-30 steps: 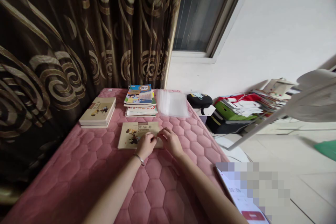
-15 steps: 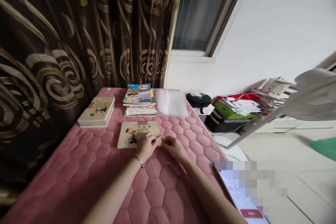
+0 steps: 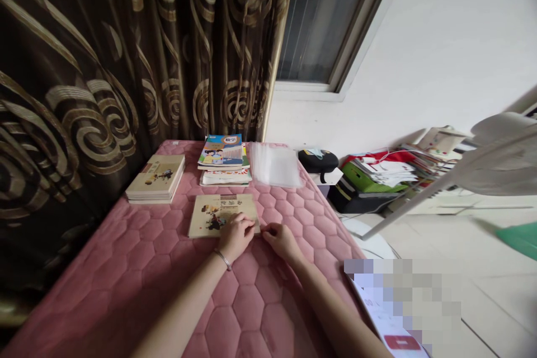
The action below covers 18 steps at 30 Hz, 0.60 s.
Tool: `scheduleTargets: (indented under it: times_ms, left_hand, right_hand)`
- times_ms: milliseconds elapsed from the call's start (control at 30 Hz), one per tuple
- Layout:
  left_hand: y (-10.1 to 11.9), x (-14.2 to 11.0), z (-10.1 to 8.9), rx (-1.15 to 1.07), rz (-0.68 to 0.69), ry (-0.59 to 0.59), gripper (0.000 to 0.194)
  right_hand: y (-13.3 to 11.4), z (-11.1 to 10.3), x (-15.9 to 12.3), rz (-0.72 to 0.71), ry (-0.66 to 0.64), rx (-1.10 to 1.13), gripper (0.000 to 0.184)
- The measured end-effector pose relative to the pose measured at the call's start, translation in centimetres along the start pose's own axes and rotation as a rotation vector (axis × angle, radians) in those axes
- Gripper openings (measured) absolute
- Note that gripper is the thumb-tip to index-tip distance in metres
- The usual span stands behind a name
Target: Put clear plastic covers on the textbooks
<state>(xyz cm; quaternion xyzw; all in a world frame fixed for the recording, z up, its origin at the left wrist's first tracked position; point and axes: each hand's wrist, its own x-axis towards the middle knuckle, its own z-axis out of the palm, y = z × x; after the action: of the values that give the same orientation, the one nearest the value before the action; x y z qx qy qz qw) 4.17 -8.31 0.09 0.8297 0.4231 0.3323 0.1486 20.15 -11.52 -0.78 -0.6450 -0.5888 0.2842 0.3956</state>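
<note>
A person bends two bare hands to a tan illustrated book (image 3: 210, 218) lying flat at the centre of the frame, on a pink quilted mattress (image 3: 168, 268). The left hand (image 3: 237, 235), a silver bracelet (image 3: 223, 260) at its wrist, rests on the lower right part of the cover, its fingers curled and thumb and forefinger drawn together. The right hand (image 3: 281, 239) sits just beside the book's right edge, fingertips bunched close to it. From where I stand, I cannot tell whether either hand grips anything between its fingertips.

At centre left of the frame lies a stack of matching tan books (image 3: 157, 179), its top cover bearing a similar drawing. Above the middle book, a pile of textbooks (image 3: 221, 154) shows a bright blue cover on top, and just right of it a sheaf of clear plastic sleeves (image 3: 279, 166) spreads flat near the mattress's far edge. A dark curtain (image 3: 176, 39) with gold swirls fills the upper left, beside a window (image 3: 323, 17) at top centre. At right, a black case (image 3: 318, 162) and a green bag (image 3: 363, 179) stand against the white wall (image 3: 444, 39). A lit screen (image 3: 373, 302), partly blurred into blocks, fills the lower right.
</note>
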Motion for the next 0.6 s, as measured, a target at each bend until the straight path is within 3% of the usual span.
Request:
scheduleTargets:
  times_ms: [167,367,600]
  left_hand:
    - [0.0,-0.1,0.0,0.013,0.002,-0.008,0.019]
    - [0.0,0.0,-0.1,-0.017,0.013,-0.006,0.020]
    - [-0.1,0.0,0.0,0.008,0.019,-0.008,0.019]
  right_hand:
    - [-0.4,-0.6,-0.8,-0.145,0.013,-0.021,0.025]
    - [-0.4,-2.1,-2.2,-0.484,0.009,-0.495,0.032]
    - [-1.0,-2.2,-2.5,-0.634,0.012,-0.690,0.031]
